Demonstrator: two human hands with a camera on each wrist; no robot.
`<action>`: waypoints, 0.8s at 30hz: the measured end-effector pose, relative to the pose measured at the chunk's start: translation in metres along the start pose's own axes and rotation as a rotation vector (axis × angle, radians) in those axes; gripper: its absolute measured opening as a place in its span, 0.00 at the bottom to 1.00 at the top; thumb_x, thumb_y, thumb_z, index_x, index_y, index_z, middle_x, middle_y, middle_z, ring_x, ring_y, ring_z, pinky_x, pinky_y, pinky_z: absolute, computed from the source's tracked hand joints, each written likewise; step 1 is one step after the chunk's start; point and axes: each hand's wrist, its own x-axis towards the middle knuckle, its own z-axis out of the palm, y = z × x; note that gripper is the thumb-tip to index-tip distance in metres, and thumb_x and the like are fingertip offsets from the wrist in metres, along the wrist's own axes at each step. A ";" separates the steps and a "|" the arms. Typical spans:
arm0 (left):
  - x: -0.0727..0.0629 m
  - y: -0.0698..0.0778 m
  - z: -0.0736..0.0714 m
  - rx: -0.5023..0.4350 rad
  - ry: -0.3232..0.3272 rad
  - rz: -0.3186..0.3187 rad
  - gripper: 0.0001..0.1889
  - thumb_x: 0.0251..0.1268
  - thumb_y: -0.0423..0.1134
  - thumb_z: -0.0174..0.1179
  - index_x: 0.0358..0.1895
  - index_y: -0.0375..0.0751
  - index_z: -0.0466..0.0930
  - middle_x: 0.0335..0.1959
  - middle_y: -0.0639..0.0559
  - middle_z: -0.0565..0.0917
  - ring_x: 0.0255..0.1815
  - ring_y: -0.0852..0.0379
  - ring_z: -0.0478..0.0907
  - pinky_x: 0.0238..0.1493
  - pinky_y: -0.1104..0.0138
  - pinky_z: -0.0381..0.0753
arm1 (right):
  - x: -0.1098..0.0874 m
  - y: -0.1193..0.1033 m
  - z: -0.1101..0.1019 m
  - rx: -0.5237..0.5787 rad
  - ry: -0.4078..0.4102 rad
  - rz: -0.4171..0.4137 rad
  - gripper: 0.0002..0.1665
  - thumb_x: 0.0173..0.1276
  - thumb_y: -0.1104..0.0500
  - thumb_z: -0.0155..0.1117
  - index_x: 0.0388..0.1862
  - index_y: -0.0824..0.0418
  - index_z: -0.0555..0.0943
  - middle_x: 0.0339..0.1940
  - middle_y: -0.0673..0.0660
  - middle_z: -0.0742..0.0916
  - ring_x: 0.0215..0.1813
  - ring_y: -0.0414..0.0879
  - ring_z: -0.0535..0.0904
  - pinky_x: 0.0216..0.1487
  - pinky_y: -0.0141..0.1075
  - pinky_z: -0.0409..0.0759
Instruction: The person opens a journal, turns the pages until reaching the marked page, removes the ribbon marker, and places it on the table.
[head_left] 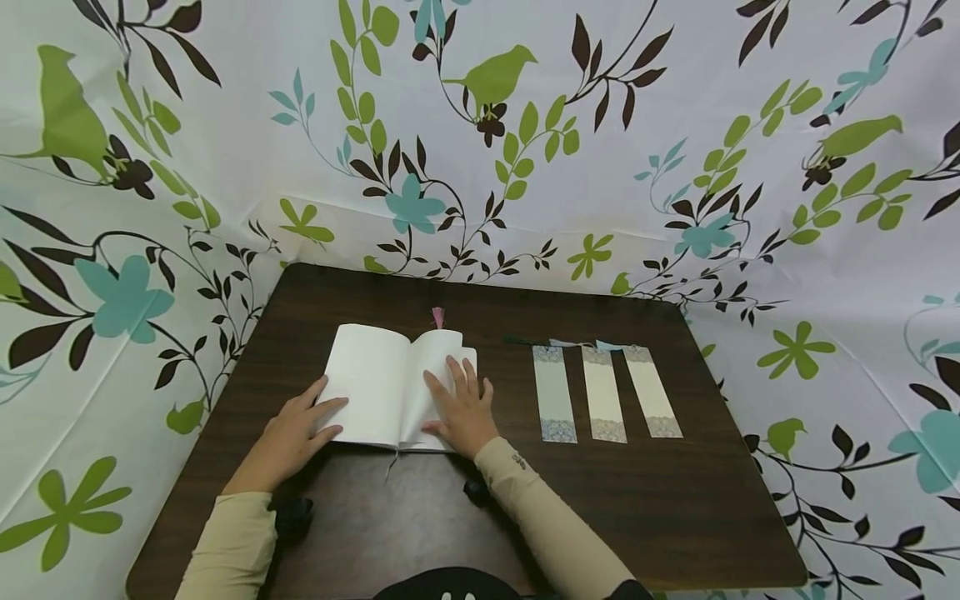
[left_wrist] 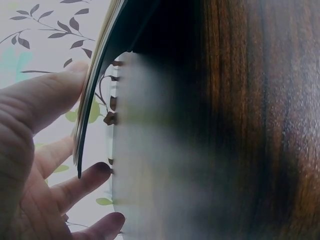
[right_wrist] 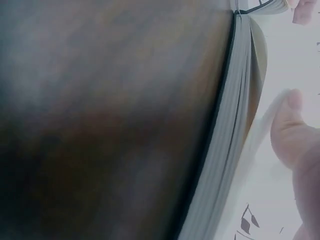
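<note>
An open book with blank white pages (head_left: 367, 387) lies on the dark wooden table. My left hand (head_left: 288, 433) rests at its lower left edge, thumb and a finger on the left page. In the left wrist view the other fingers extend past the edge of the dark cover (left_wrist: 90, 120). Across the right page lies my right hand (head_left: 465, 408), fingers spread over a page that curves up. A pink tassel (head_left: 438, 317) sticks out beyond the book's top edge. From the spine's lower end hangs a thin grey ribbon (head_left: 391, 467).
To the right of the book lie three long pale bookmarks (head_left: 555, 392), (head_left: 603, 392), (head_left: 652, 387) with lace-patterned ends and tassels at the top. Patterned fabric (head_left: 487, 167) hangs behind and beside the table (head_left: 637, 508).
</note>
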 end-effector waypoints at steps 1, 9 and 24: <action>0.000 0.000 0.000 0.000 0.002 0.001 0.26 0.69 0.42 0.66 0.69 0.44 0.76 0.79 0.33 0.57 0.72 0.24 0.58 0.58 0.23 0.59 | 0.000 0.000 0.000 -0.013 0.006 -0.015 0.54 0.58 0.31 0.70 0.80 0.43 0.61 0.83 0.59 0.53 0.82 0.62 0.46 0.66 0.71 0.58; -0.001 -0.001 0.001 0.001 0.004 0.011 0.26 0.69 0.42 0.66 0.69 0.44 0.76 0.79 0.32 0.57 0.72 0.23 0.59 0.57 0.23 0.60 | 0.004 -0.001 0.002 -0.085 0.066 -0.050 0.44 0.54 0.32 0.72 0.69 0.44 0.75 0.82 0.58 0.57 0.81 0.63 0.49 0.65 0.73 0.60; 0.001 0.001 0.000 -0.016 -0.003 0.004 0.23 0.74 0.42 0.61 0.69 0.43 0.76 0.79 0.32 0.57 0.72 0.23 0.59 0.58 0.24 0.59 | 0.007 -0.037 -0.016 0.710 -0.185 -0.022 0.55 0.78 0.46 0.57 0.83 0.62 0.32 0.79 0.66 0.66 0.75 0.55 0.69 0.73 0.45 0.67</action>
